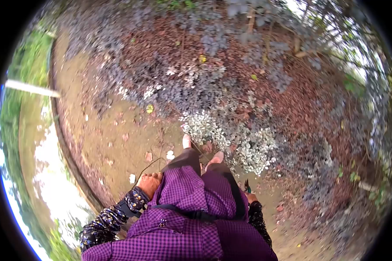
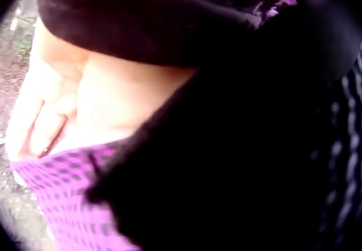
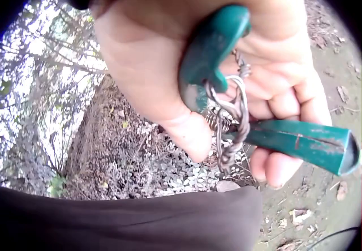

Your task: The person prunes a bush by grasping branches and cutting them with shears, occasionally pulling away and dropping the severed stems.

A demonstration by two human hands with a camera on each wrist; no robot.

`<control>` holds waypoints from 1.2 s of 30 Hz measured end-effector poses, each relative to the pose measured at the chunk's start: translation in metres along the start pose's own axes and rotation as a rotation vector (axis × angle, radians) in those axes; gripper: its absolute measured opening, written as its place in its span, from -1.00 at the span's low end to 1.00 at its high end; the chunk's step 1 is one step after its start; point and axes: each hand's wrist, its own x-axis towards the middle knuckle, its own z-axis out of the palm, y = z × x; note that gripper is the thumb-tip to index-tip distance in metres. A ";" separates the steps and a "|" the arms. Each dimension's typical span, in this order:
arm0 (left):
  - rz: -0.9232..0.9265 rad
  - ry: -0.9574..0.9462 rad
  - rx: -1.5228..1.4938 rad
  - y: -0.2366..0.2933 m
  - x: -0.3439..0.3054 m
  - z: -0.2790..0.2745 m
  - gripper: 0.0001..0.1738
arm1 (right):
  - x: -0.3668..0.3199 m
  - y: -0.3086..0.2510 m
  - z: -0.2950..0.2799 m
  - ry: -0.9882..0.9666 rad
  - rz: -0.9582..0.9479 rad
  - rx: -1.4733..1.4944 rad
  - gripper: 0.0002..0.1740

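Observation:
Green-handled pruning shears (image 3: 302,140) lie in my right hand (image 3: 198,53), with fingers curled round one handle and the thumb at the metal spring; twisted wire loops between the handles. In the head view the shears (image 1: 247,186) point forward from my right hand (image 1: 251,198), beside the right thigh. My left hand (image 1: 149,183) hangs by the left thigh, fingers loosely bent, no object visible in it. In the left wrist view that hand (image 2: 85,92) is beside the purple checked cloth (image 2: 73,189), its fingertips partly hidden.
Low bushes with pale and dark leaves (image 1: 204,126) stand directly ahead of the feet. Bare soil (image 1: 117,130) with scattered leaves lies at the left, bounded by a dark curb (image 1: 69,161). Branches (image 1: 305,53) spread at upper right. A thin dark stem or cord curves near the left hand.

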 end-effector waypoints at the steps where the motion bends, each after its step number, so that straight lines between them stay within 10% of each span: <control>1: -0.045 0.001 -0.027 0.005 -0.008 0.009 -0.75 | 0.002 0.001 -0.007 0.010 -0.085 -0.050 -0.52; 3: -0.174 0.104 0.068 0.012 -0.022 0.028 -0.78 | 0.013 -0.001 -0.027 0.027 -0.203 -0.017 -0.56; 5: -0.251 0.197 0.070 0.019 -0.028 0.042 -0.77 | 0.003 -0.049 -0.067 -0.127 0.344 0.382 -0.53; 11: -0.273 0.104 0.027 0.016 -0.024 0.051 -0.69 | 0.004 -0.128 -0.108 -0.033 0.512 0.853 -0.64; 15: -0.237 0.109 0.026 -0.007 -0.018 0.073 -0.72 | 0.025 -0.150 -0.095 0.027 0.416 0.734 -0.56; 18: -0.245 0.117 -0.035 -0.030 -0.018 0.085 -0.71 | 0.063 -0.124 -0.066 0.018 -0.016 -0.156 -0.51; 36: -0.357 0.279 -0.254 -0.188 -0.055 0.158 -0.74 | 0.097 -0.298 -0.032 -0.050 -0.198 -0.338 -0.58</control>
